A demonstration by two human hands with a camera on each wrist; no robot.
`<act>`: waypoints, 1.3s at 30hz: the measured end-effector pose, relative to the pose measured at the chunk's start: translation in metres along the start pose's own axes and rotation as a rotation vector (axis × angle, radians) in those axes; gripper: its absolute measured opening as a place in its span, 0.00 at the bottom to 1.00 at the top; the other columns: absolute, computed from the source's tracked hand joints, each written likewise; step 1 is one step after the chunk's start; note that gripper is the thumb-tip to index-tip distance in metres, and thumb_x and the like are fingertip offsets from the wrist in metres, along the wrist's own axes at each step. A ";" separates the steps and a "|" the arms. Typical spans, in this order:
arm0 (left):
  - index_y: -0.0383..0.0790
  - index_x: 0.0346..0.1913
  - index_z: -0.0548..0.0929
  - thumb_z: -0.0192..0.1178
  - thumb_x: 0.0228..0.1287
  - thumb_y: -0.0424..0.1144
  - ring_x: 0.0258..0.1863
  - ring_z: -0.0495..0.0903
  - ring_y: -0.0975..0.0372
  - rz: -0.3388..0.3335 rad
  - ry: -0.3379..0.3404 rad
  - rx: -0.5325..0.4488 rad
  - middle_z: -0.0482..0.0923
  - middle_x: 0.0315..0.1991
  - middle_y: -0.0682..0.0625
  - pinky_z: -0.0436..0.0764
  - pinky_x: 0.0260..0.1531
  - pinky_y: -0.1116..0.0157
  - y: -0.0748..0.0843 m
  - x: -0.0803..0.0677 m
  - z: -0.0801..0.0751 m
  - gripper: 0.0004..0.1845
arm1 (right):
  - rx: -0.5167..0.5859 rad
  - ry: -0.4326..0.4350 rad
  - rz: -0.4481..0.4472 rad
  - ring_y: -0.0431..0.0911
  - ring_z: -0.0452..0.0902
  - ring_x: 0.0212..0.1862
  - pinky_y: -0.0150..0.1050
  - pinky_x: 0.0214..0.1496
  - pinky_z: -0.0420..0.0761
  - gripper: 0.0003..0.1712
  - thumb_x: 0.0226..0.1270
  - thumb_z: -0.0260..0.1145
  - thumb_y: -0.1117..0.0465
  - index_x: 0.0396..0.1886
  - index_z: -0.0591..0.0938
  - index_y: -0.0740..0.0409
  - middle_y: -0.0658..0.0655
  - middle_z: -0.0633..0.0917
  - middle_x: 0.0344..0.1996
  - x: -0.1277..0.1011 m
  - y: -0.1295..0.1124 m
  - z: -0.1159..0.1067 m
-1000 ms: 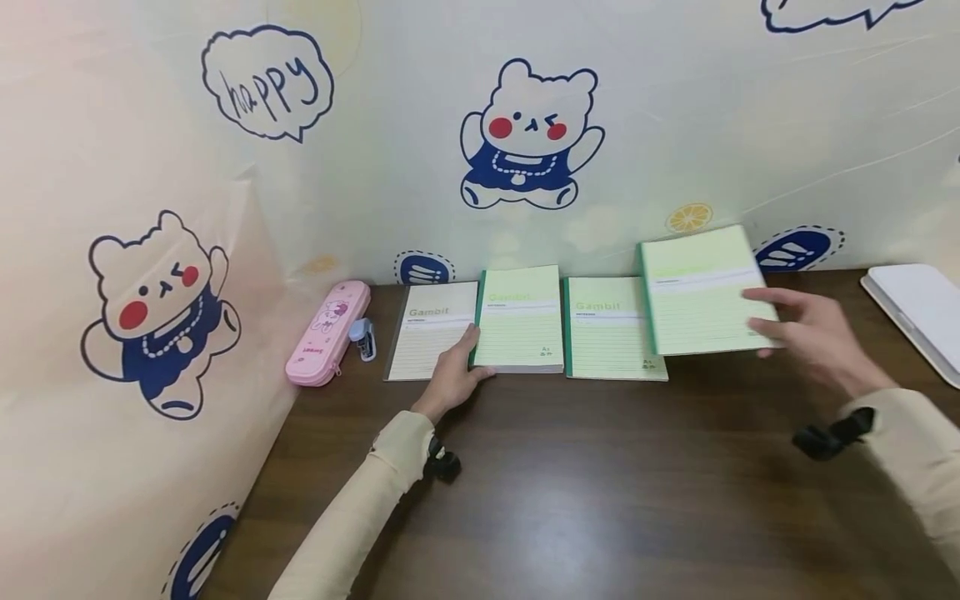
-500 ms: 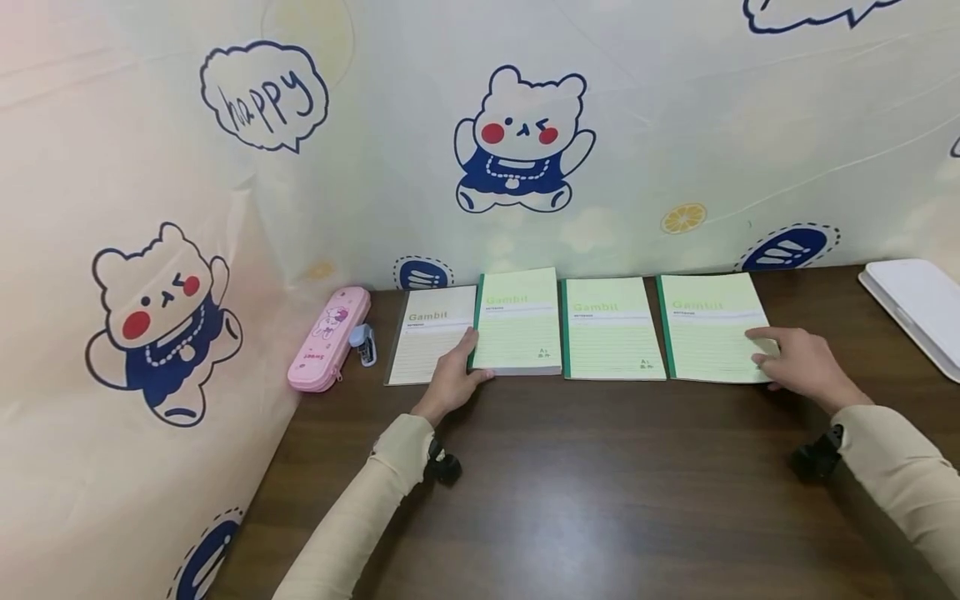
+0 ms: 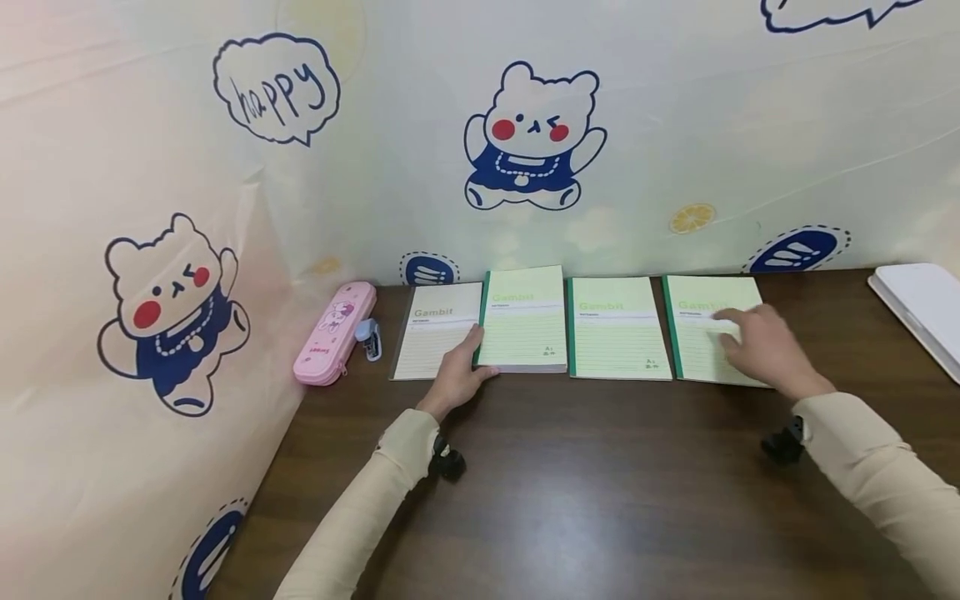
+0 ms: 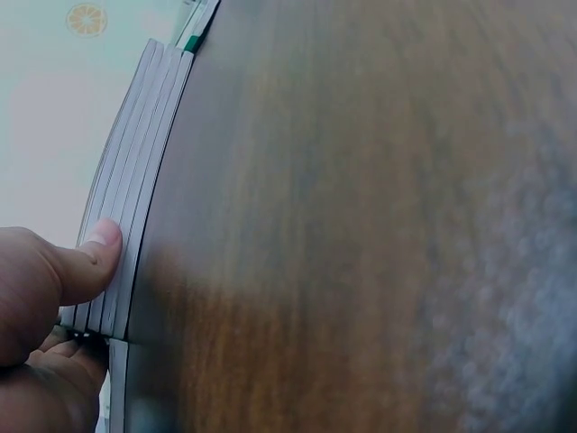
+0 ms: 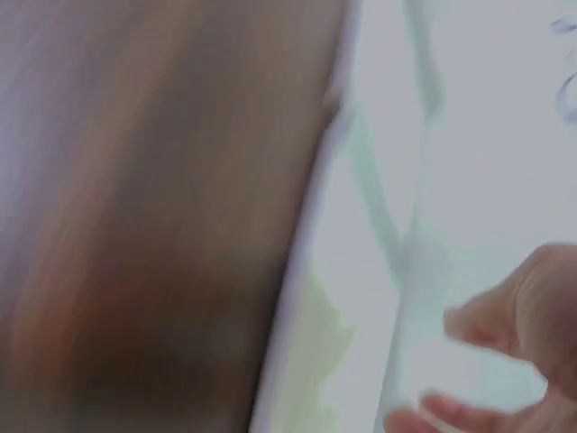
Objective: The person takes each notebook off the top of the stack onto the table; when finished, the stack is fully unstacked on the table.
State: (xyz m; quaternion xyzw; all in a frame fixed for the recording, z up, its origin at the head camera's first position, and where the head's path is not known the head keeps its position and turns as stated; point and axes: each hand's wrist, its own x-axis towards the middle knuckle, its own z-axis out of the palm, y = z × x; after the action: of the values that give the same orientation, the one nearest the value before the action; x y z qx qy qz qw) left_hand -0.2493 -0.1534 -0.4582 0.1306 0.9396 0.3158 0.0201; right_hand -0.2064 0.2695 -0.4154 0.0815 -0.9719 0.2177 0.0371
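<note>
While L fingers (image 3: 469, 342) grip nb stack (image 3: 522, 325) cnr | R fingers (image 3: 732, 315) parted above rightmost nb (image 3: 699, 343)

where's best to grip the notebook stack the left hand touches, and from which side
Likely by the near edge of the notebook stack, coming from the person's side. That thick edge faces them across the table, and the left hand has its thumb on it. The grey-spined notebook lies close on its left; the wall cloth rises behind.
</note>
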 end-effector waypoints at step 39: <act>0.43 0.59 0.72 0.60 0.57 0.35 0.47 0.78 0.60 -0.308 0.199 -0.409 0.72 0.55 0.46 0.79 0.40 0.66 0.035 0.017 -0.017 0.25 | 0.152 -0.090 -0.200 0.69 0.61 0.58 0.54 0.55 0.70 0.36 0.59 0.64 0.54 0.63 0.65 0.68 0.80 0.60 0.59 0.046 -0.161 0.113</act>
State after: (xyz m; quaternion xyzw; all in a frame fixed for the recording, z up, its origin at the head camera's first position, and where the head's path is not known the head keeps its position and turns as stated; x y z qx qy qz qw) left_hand -0.2594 -0.1318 -0.4227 -0.0523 0.8626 0.5032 0.0015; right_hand -0.2278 0.0708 -0.4452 0.1903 -0.9403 0.2819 0.0086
